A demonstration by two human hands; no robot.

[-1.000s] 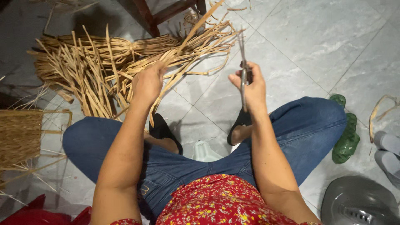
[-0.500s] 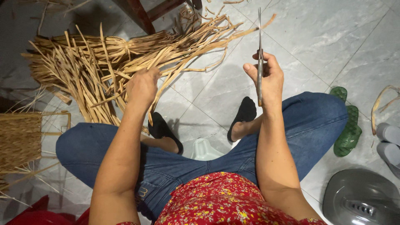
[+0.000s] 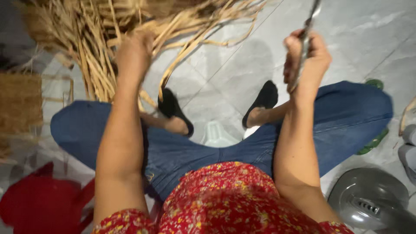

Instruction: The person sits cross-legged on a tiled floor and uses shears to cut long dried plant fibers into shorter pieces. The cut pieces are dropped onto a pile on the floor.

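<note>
I sit cross-legged on a tiled floor in blue jeans. My left hand reaches into a pile of long dry straw-coloured fibre strips and closes on some of them; the view is blurred. My right hand is raised over my right knee and grips a thin metal tool with a long blade, pointing up out of the top edge.
A woven straw mat piece lies at the left. A red object sits at the bottom left, a grey fan housing at the bottom right. A green sandal lies behind my right knee.
The view has tilted down and closer. My left hand stays at the fibre pile, gripping strips. My right hand holds the blade upright, slightly further right.
</note>
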